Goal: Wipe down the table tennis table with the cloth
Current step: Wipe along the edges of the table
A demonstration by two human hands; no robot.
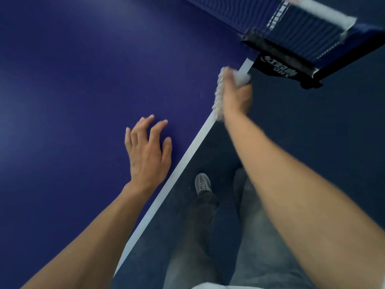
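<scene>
Cloth [218,96] mostly hidden under right hand [237,94]; net [302,36] blurred, cut off by top edge.

White "DHS" logo w/ Chinese chars, upside down, on black net clamp [279,66]

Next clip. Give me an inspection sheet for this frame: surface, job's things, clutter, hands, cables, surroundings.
Surface: blue table tennis table with a white sideline along its near edge; no marks visible.
Job's things: white cloth at the table's side edge, close to the net clamp.
Clutter: nothing seen.
Hands: right hand grips the cloth at the edge; left hand has its fingers spread, fingertips apparently on the tabletop.
Cables: nothing seen.
Surroundings: net and its black clamp at upper right; dark floor; the person's legs and a grey shoe beside the table.
</scene>
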